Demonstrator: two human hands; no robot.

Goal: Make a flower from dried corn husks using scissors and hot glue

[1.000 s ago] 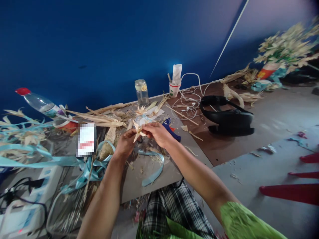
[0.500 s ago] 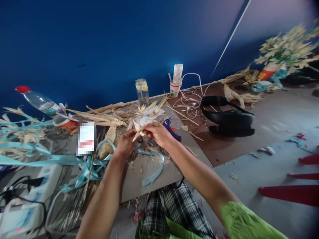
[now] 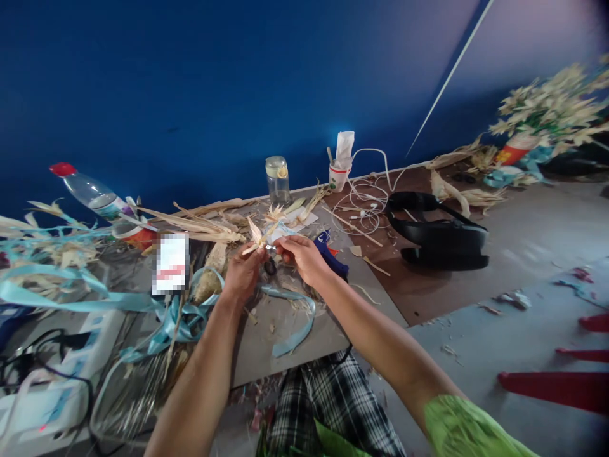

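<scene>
Sticking up from the left hand (image 3: pixel 242 271) is a husk flower (image 3: pixel 255 233).

"What colour's that wall (image 3: pixel 190 76)?"
"Deep blue, paling to violet past the slanting white strip (image 3: pixel 450 79)."
"And the floor (image 3: pixel 457 371)?"
"Grey, scraps (image 3: pixel 514 298) scattered, red leg-like pieces (image 3: pixel 556 386) at the right."

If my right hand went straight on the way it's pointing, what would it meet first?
Probably the flower in your left hand, just ahead of your right hand, though depth is unclear.
</scene>
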